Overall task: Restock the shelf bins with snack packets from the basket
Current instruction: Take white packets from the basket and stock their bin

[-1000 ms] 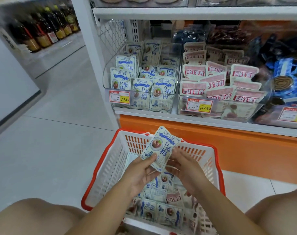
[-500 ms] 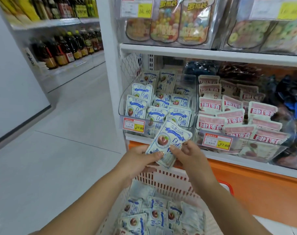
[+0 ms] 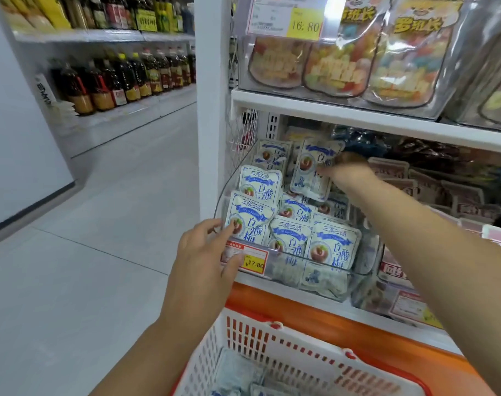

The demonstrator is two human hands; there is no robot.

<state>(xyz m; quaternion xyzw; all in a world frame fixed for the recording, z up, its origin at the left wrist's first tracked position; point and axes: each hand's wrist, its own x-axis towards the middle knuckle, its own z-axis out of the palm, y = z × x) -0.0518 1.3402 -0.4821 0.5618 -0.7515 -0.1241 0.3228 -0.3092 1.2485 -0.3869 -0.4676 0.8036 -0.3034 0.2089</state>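
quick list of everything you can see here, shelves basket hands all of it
held packet: one, white and blue, above the bin's back rows
binned packets: many, white and blue, upright in the clear bin
clear bin: one, transparent, lower shelf
price tag: one, red and yellow, bin front
pink packets: many, pink, next bin rightward
candy bags: several, multicoloured, upper shelf
bottles: many, dark, far shelves left
basket: one, white with red rim, below the shelf
left hand: one, touching the bin's front-left corner
right hand: one, gripping the held packet

Basket (image 3: pixel 272 328) below bin (image 3: pixel 368 254), packets (image 3: pixel 333 247) in both
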